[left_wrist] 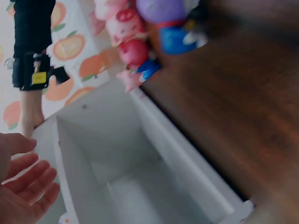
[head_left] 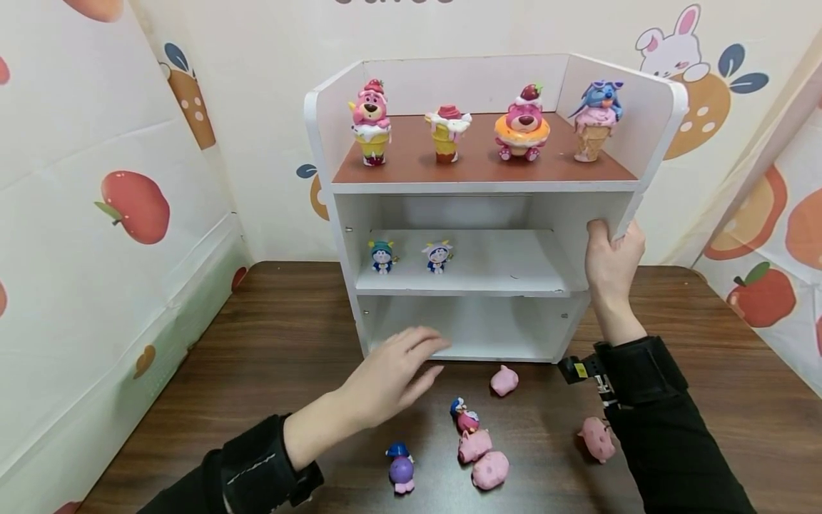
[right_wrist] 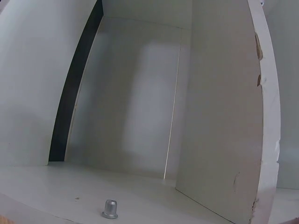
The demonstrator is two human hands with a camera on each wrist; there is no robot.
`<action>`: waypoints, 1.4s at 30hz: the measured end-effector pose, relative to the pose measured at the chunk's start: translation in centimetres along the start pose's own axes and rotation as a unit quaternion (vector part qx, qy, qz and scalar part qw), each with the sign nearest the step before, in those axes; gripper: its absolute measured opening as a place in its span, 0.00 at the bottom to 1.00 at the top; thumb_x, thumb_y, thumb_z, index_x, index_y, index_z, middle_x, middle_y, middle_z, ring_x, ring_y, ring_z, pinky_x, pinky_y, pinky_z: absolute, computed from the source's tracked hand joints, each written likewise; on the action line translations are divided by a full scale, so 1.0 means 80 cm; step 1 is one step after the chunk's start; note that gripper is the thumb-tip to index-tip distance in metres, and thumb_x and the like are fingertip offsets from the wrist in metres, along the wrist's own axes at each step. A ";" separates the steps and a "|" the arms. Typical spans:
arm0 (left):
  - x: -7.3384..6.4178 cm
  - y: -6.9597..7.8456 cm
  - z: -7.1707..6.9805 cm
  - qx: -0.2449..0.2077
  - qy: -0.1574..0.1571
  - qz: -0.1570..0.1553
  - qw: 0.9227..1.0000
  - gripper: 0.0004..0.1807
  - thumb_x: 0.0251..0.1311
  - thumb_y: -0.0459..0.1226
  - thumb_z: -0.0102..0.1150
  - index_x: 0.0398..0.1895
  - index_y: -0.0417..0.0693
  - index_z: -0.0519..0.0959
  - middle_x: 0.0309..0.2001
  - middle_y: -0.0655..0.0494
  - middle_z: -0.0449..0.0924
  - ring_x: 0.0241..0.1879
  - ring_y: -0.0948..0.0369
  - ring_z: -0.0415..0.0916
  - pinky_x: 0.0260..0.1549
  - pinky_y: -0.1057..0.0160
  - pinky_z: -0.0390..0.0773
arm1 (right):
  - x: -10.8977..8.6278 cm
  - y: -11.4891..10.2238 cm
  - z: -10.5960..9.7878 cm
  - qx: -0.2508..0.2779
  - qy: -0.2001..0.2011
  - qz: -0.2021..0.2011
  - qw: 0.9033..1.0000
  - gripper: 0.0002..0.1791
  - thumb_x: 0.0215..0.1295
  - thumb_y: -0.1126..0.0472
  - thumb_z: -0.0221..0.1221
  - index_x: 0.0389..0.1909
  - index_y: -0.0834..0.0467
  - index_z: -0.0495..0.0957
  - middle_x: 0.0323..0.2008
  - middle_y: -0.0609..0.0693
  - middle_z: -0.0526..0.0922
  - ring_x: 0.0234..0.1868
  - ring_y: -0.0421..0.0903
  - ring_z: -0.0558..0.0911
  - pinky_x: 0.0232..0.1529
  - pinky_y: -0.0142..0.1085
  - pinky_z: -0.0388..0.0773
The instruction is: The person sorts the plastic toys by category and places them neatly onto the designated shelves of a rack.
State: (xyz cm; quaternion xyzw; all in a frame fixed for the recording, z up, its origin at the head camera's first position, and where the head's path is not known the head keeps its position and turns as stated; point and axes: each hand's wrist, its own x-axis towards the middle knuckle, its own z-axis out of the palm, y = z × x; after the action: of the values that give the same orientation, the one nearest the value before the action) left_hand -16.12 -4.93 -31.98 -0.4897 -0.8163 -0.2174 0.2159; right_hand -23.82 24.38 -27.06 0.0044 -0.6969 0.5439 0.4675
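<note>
A white shelf unit [head_left: 462, 293] with a brown-topped upper level stands on the table. My right hand [head_left: 614, 275] grips its right side panel, fingers curled round the edge beside the middle level. In front of the bottom level hovers my left hand [head_left: 392, 375], fingers extended and holding nothing; the left wrist view shows this hand [left_wrist: 28, 186] by the compartments too. Nearest to it on the table lie a pink pig figure [head_left: 504, 380], a small red-and-blue figure [head_left: 467, 420], two more pigs [head_left: 475, 446] and a purple figure with a blue hat [head_left: 401, 471].
Several ice-cream and bear figures, among them a blue character on a cone [head_left: 596, 123], stand along the top level. Two small figures [head_left: 438, 257] occupy the middle level's left part. Another pink pig [head_left: 598, 439] lies by my right forearm. A metal peg [right_wrist: 110, 209] juts from a compartment wall.
</note>
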 end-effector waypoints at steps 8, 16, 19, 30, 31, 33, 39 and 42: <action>-0.027 0.006 0.012 0.010 -0.077 0.020 0.997 0.11 0.54 0.34 0.57 0.41 0.43 0.77 0.39 0.57 0.75 0.41 0.64 0.72 0.43 0.69 0.70 | -0.001 -0.001 -0.001 -0.010 0.003 0.004 1.000 0.18 0.56 0.72 0.46 0.46 0.59 0.76 0.43 0.53 0.78 0.45 0.42 0.75 0.44 0.34 0.69; -0.059 0.012 0.026 0.039 -0.119 0.045 0.991 0.10 0.50 0.37 0.60 0.36 0.45 0.78 0.34 0.61 0.73 0.34 0.66 0.70 0.37 0.71 0.70 | -0.002 -0.002 -0.002 -0.010 0.001 0.004 1.000 0.18 0.56 0.71 0.46 0.46 0.59 0.76 0.44 0.53 0.78 0.45 0.41 0.75 0.44 0.34 0.69; -0.068 0.015 0.027 0.051 -0.143 0.047 0.987 0.12 0.51 0.41 0.60 0.36 0.45 0.78 0.33 0.61 0.73 0.34 0.67 0.69 0.36 0.70 0.70 | -0.002 -0.002 -0.002 -0.014 0.002 0.004 1.000 0.18 0.56 0.71 0.46 0.45 0.59 0.76 0.43 0.52 0.78 0.45 0.41 0.75 0.44 0.33 0.69; -0.094 0.020 0.032 0.082 -0.220 0.060 0.970 0.30 0.41 0.58 0.62 0.45 0.50 0.76 0.42 0.59 0.72 0.43 0.64 0.69 0.35 0.65 0.71 | -0.002 -0.002 -0.002 -0.007 0.001 0.001 1.000 0.18 0.56 0.72 0.46 0.46 0.59 0.76 0.44 0.53 0.78 0.46 0.41 0.75 0.46 0.34 0.69; -0.095 0.020 0.032 0.083 -0.227 0.061 0.968 0.30 0.40 0.58 0.62 0.45 0.51 0.76 0.42 0.59 0.72 0.43 0.64 0.69 0.35 0.65 0.71 | -0.002 -0.002 -0.002 -0.008 0.000 0.001 1.000 0.18 0.56 0.72 0.46 0.46 0.59 0.76 0.44 0.52 0.78 0.46 0.41 0.75 0.46 0.34 0.68; -0.096 0.020 0.033 0.089 -0.239 0.069 0.964 0.30 0.39 0.58 0.63 0.45 0.52 0.75 0.42 0.59 0.71 0.43 0.64 0.68 0.35 0.65 0.70 | -0.002 -0.002 -0.001 -0.008 0.002 0.004 1.000 0.18 0.56 0.71 0.46 0.46 0.59 0.76 0.44 0.52 0.78 0.46 0.41 0.75 0.45 0.34 0.68; -0.097 0.018 0.032 0.084 -0.257 0.090 0.959 0.26 0.37 0.54 0.66 0.43 0.57 0.77 0.42 0.61 0.71 0.42 0.65 0.67 0.36 0.69 0.67 | -0.002 -0.003 -0.001 -0.011 0.003 0.010 1.000 0.18 0.56 0.71 0.46 0.46 0.59 0.76 0.44 0.52 0.78 0.45 0.41 0.75 0.45 0.34 0.69; -0.097 0.017 0.032 0.080 -0.256 0.105 0.958 0.21 0.37 0.53 0.67 0.38 0.59 0.78 0.37 0.64 0.69 0.38 0.67 0.66 0.33 0.72 0.64 | -0.002 -0.003 -0.001 -0.008 -0.002 0.008 1.000 0.18 0.57 0.71 0.46 0.47 0.59 0.76 0.45 0.52 0.78 0.47 0.41 0.75 0.46 0.35 0.69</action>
State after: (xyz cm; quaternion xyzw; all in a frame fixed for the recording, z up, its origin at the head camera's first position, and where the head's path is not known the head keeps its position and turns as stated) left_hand -11.97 -8.35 -38.27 -0.5927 -0.8032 0.0056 0.0597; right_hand -23.57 24.27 -26.96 -0.0040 -0.7019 0.5421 0.4619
